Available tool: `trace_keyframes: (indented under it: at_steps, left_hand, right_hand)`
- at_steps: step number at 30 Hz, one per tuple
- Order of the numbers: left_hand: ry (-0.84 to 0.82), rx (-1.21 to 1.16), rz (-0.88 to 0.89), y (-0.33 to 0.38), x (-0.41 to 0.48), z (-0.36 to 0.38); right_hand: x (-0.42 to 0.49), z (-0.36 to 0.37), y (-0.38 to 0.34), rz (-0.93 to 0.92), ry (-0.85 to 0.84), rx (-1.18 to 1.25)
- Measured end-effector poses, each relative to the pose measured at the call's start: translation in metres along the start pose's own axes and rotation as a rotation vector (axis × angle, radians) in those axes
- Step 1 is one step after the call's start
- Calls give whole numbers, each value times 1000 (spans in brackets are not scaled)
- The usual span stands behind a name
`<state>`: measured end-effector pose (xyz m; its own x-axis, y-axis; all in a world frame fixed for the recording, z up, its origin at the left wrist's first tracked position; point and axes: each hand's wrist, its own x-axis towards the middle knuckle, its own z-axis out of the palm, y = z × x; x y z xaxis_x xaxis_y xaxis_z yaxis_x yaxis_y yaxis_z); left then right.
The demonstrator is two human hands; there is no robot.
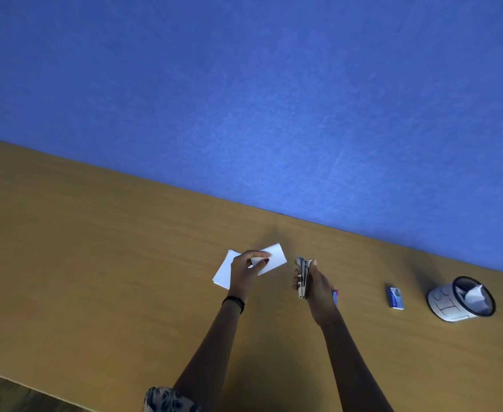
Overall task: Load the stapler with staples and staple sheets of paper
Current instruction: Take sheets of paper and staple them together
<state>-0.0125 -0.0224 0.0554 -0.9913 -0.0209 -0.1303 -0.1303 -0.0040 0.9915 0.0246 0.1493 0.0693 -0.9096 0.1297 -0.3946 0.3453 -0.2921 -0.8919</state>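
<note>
- Blue fabric-faced wall (244,99) rises behind the tan wood-grain desk (95,263) on my remote feed.
- The left hand (245,270), with a black band (233,303) at the wrist, pinches the small white sheets of paper (223,272) between thumb and fingertips. The stack is over the desk near the wall, its upper sheet skewed off the ones below.
- The right hand (318,288) has its fingers curled round the slim silver metal stapler (302,276), held just beside the paper with one end toward the wall.
- I cannot tell from here whether the stapler is loaded. The little blue cardboard staple box (395,297) lies well apart to the right, near a white round pot with a dark rim (461,300).
- My worry is that the skewed sheets get stapled out of line if the pinch slips, or that the stapler catches only the top sheet. An empty magazine would merely dent the paper.
</note>
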Motion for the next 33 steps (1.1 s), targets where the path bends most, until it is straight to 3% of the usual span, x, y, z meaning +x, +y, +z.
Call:
trace_keyframes:
  at_steps: [8,13,19,26,33]
  left_hand:
    - [-40,44,32,4,-16,9]
    - [-55,51,52,8,-29,19]
    - [-28,59,69,12,-46,30]
    - [-9,89,83,17,-61,44]
    - [33,137,71,21,-69,57]
  right_hand:
    - [-19,-12,-3,-33,-23,-39]
    - [-26,-13,0,10,75,-201]
    - [-44,-14,5,20,104,-156]
    - [-63,-25,4,189,7,-187]
    - [-60,-37,5,317,-35,-3]
